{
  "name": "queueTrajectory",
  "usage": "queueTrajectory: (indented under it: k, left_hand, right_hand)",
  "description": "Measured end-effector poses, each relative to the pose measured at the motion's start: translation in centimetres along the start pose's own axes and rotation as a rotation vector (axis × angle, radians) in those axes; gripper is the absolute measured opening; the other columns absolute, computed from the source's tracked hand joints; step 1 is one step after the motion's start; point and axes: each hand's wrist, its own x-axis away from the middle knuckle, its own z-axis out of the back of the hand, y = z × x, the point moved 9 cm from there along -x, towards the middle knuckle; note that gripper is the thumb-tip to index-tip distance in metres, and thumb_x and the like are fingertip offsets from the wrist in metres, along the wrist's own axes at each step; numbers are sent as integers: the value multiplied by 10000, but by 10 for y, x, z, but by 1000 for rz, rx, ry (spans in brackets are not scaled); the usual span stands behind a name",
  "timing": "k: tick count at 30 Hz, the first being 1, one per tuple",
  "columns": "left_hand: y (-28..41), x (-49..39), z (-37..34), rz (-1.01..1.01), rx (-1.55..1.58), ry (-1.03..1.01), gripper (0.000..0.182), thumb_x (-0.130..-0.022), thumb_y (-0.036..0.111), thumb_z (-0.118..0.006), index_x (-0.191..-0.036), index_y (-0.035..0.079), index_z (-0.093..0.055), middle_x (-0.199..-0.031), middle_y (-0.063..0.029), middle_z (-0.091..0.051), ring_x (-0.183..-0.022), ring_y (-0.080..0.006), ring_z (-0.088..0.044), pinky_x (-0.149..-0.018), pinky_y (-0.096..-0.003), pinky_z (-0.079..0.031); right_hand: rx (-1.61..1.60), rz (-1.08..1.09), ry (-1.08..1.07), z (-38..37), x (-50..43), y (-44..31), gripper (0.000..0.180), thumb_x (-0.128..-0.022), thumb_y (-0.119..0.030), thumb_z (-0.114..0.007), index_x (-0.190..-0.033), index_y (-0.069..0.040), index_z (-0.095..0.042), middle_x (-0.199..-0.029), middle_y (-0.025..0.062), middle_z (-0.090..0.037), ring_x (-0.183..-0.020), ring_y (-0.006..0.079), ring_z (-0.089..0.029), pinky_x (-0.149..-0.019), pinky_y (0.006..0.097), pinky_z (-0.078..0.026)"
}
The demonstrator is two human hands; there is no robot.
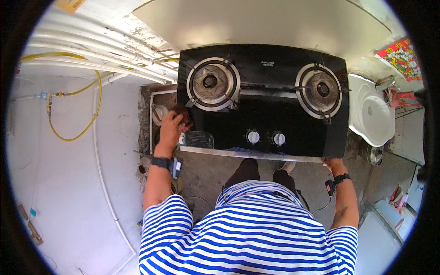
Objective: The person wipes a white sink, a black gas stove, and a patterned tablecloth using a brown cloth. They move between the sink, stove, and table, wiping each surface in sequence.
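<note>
A two-burner gas cooktop (268, 113) with a black glass top lies before me. My left hand (173, 125) is at its left edge, fingers curled over a dark reddish-brown wad (185, 116), too blurred to tell whether cloth or scouring pad. A clear sticker (197, 140) bearing writing is just right of that hand. My right hand (333, 164) grips the metal front edge at the right corner, its fingers partly hidden below. Toward the back sit the left burner (210, 81) and the right burner (322, 88). Two white knobs (253, 136) are near the front.
White pipes (99, 56) and a yellow gas hose (99, 106) run along the left wall. A white bowl (159, 114) stands beyond my left hand. To the right is a white washbasin (376, 113), with a metal lid (375, 154) below it.
</note>
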Motion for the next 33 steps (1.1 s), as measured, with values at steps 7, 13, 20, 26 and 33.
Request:
queueTrajectory:
  k: [7,13,20,26,33]
  left_hand:
    - [145,78,-36,-149,-183,125,610,-865,3,-857,-1462,91,-768,-1580,-171,-686,-1487,-460,-621,-1247,-534,-550]
    - [262,36,-84,-403,-62,-28,646,-914,-48,-815,-1534,117,-741,-1684,-142,-679,-1584,-419,-600,-1273,-509,-566]
    - [348,-43,-109,-704,-174,-134,576,-1015,-22,-666,-1567,134,-716,-1707,-135,-647,-1624,-409,-575,-1236,-485,-603]
    - [397,-101,-127,-626,-321,93,562,-1071,116,-732,-1624,66,-648,-1733,-202,-602,-1645,-468,-527,-1282,-534,-550]
    - [342,-164,-112,-316,-564,28,704,-1120,366,-753,-1706,26,-564,-1778,-255,-545,-1692,-469,-461,-1351,-589,-431]
  right_hand:
    - [-47,-25,-29,3,10,-6,618,-978,-408,-931,-1550,-238,-768,-1615,115,-716,-1508,429,-637,-1257,547,-534]
    - [93,139,232,32,19,-29,679,-907,-488,-969,-1520,-265,-782,-1658,119,-689,-1556,423,-596,-1291,534,-499]
    - [-70,-22,-167,-8,1,-6,847,-861,-442,-1008,-1628,-233,-715,-1762,147,-607,-1661,436,-504,-1373,554,-431]
    - [1,6,-114,-6,-1,-13,935,-875,-387,-1002,-1724,-240,-637,-1894,163,-454,-1755,439,-385,-1436,545,-361]
    - [-129,70,101,13,10,-15,841,-869,-337,-989,-1653,-248,-696,-1742,176,-629,-1621,455,-561,-1337,534,-493]
